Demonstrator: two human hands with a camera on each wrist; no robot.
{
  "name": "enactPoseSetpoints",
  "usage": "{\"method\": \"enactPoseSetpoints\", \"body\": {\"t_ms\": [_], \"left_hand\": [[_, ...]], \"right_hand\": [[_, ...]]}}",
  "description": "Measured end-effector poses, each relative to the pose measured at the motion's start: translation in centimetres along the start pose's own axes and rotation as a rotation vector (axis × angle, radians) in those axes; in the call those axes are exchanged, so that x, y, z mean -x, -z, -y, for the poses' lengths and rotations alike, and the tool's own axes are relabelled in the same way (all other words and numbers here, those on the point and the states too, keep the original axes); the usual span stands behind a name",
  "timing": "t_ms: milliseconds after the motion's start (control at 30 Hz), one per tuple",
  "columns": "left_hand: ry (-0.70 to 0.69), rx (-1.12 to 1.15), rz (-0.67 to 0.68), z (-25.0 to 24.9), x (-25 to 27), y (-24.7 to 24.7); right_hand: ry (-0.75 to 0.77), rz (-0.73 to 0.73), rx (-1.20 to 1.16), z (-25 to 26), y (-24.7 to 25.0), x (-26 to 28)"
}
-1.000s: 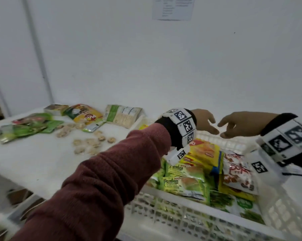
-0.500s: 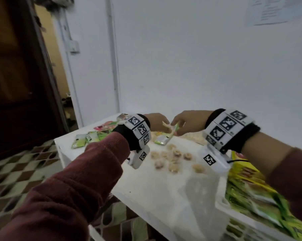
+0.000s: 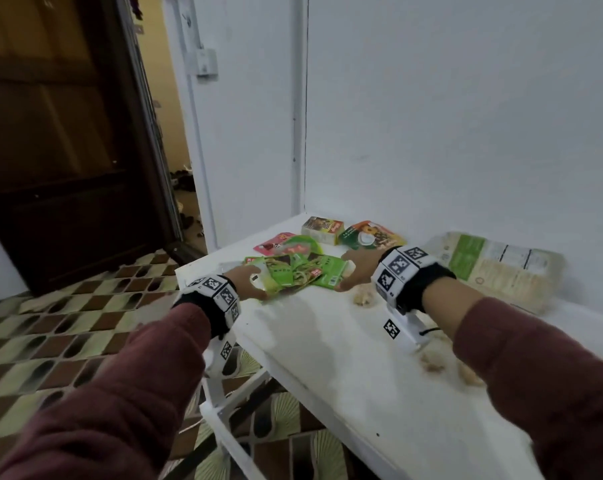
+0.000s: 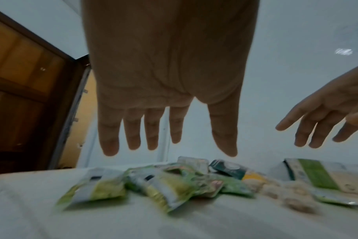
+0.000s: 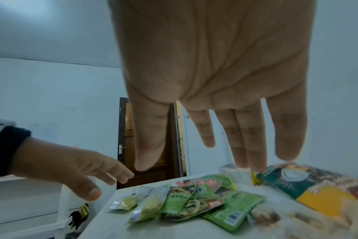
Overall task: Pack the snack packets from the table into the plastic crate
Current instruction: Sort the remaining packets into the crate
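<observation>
**Green sachets next; the tabletop is far from cleared**

Green foil sachets [image 3: 293, 273] lie in a loose heap near the tabletop's [image 3: 345, 358] far left corner, and both hands flank them. The left hand [image 3: 246, 282] is at the heap's left edge, the right hand [image 3: 357, 271] at its right edge. Each grip is released, fingers straight and spread in the wrist views, holding nothing; whether the fingertips already touch the sachets I cannot tell.

The plastic crate is out of every current view, so its fill cannot be judged. Left on the tabletop: the green heap, a pink packet [image 3: 276, 244], a small box [image 3: 322, 229], an orange-and-green packet [image 3: 371, 235], a large pale bag [image 3: 494, 268] and loose crumbly pieces [image 3: 362, 298]. By my reading, several loads remain.
</observation>
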State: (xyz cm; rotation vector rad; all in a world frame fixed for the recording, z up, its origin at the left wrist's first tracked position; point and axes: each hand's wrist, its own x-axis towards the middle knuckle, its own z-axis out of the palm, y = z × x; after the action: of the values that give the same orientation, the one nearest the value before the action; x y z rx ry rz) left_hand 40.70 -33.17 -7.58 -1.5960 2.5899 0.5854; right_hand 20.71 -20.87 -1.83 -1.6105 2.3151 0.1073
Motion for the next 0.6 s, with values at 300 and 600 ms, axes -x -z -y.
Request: {"method": "enactPoseSetpoints", "body": {"t_ms": [300,600], "left_hand": [[0.265,0.145,-0.101,5.4,-8.8,-1.0],[0.272,0.021,0.06,4.6,-13.7,-0.8]], "right_hand": [[-0.08,-0.064,-0.197,0.5,-2.6,-13.1],[-0.065,0.056,-0.059,0.5,-3.0,-18.3]]}}
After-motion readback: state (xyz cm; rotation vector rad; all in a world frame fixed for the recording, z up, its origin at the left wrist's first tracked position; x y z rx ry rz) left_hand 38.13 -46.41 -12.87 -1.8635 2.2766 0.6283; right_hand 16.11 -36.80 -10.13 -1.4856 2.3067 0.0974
